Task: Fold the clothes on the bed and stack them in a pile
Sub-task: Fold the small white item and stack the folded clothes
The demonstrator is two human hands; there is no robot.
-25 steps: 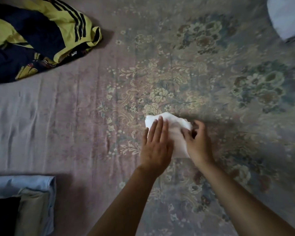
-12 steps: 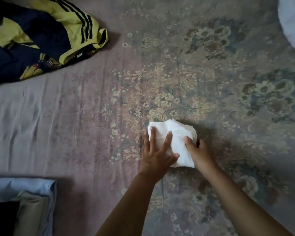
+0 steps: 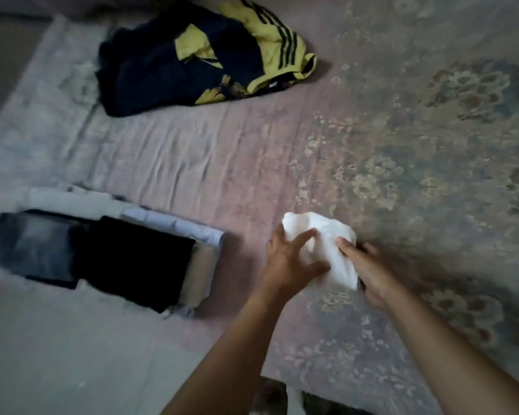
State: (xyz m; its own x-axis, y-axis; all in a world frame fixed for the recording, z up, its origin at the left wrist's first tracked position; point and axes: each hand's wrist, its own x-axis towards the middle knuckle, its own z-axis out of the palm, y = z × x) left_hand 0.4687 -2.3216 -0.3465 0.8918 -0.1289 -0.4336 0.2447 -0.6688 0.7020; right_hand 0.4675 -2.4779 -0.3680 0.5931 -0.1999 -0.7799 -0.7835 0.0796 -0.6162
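Both hands hold a small folded white cloth (image 3: 327,241) on the flowered bed (image 3: 402,130), left hand (image 3: 288,262) on top, right hand (image 3: 369,271) gripping its right edge, a pile of folded clothes (image 3: 108,253) to the left.

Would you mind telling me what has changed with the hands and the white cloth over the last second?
The left hand, which lay flat on the white cloth, now has spread fingers gripping it, and the right hand holds its right side; the cloth looks more bunched. The camera swung left, bringing the folded pile into full view. The yellow and navy clothes stay unfolded on the bed.
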